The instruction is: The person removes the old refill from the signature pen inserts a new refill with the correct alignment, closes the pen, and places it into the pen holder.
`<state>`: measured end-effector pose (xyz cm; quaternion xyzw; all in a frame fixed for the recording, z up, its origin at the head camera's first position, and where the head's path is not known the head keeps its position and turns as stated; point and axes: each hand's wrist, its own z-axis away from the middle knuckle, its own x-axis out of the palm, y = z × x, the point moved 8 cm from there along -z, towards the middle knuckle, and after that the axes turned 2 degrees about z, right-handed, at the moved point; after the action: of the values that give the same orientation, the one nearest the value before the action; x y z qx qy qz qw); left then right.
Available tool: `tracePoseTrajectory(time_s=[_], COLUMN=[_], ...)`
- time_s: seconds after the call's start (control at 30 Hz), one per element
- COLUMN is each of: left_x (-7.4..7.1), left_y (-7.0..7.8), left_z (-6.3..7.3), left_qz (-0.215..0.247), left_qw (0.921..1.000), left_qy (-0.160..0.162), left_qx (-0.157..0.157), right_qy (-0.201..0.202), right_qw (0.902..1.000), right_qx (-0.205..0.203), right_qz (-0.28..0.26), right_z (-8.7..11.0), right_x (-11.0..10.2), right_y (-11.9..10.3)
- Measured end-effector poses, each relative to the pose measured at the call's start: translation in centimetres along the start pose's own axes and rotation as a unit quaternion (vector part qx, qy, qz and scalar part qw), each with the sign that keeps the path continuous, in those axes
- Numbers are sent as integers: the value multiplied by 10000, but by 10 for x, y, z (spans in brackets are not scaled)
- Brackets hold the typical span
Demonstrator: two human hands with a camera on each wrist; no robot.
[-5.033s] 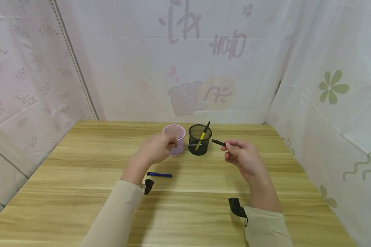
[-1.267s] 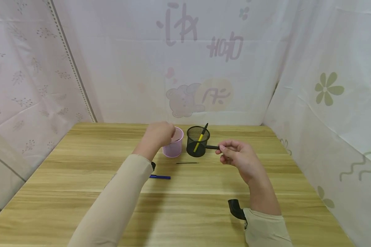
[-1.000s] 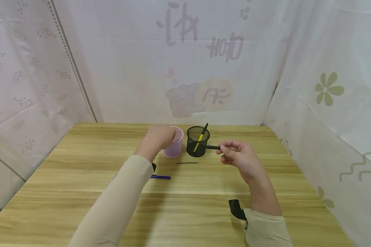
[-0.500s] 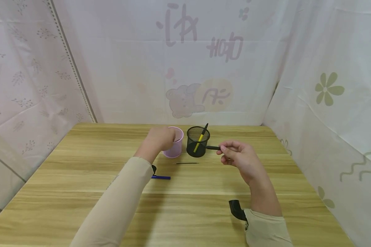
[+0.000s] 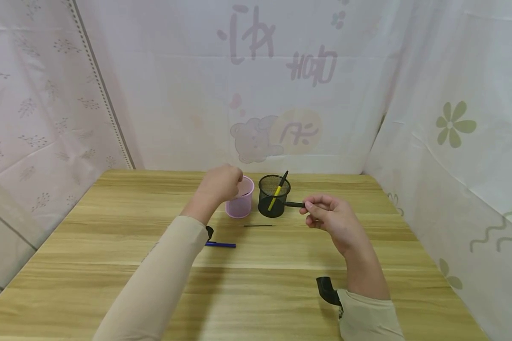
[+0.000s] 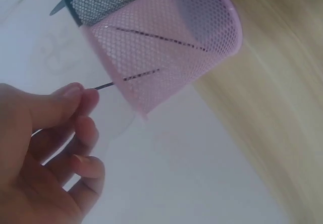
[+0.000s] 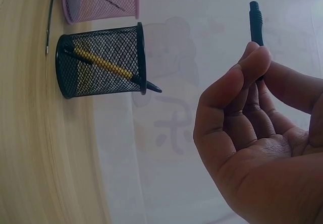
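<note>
My left hand [image 5: 219, 183] is at the rim of the pink mesh pen holder [image 5: 239, 208]. In the left wrist view its thumb and forefinger pinch a thin dark pen refill [image 6: 105, 86], whose lower part is inside the holder. A second refill [image 6: 161, 38] leans inside the same holder. My right hand [image 5: 330, 215] pinches a black pen barrel [image 7: 256, 24] with a ribbed end, pointing left near the black mesh pen holder [image 7: 133, 47]. A loose refill [image 5: 258, 225] lies on the table in front of the holders.
A yellow-and-black pen [image 5: 277, 191] leans in the black holder, its tip above the rim. On the wooden table [image 5: 281, 293] lies a blue pen [image 5: 222, 245], partly covered by the left wrist. Patterned cloth [image 5: 187, 118] hangs behind and at both sides.
The refill my left hand held earlier now lies on the table. That hand went to the pink holder, dipped in, and has risen slightly. My right hand keeps the barrel, now more level.
</note>
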<state>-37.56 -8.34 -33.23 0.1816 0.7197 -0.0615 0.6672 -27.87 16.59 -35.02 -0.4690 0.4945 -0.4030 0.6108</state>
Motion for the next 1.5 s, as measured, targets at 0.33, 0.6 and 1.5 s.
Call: tracePoseTrajectory(time_s=[0.33, 0.6, 1.5], left_x=[-18, -43, -11], left_y=[-2, -5, 1], left_z=[6, 23, 127], left_qz=[385, 1269, 6264], left_qw=[9980, 9864, 7518], left_qy=[504, 1043, 1935], left_qx=[54, -40, -705], right_qy=[-25, -1, 801], right_qw=[10000, 9999, 9952], right_qx=[4, 4, -102], right_qz=[-68, -105, -560], right_z=[-1, -1, 9], right_x=[2, 0, -12], right_y=[1, 1, -12])
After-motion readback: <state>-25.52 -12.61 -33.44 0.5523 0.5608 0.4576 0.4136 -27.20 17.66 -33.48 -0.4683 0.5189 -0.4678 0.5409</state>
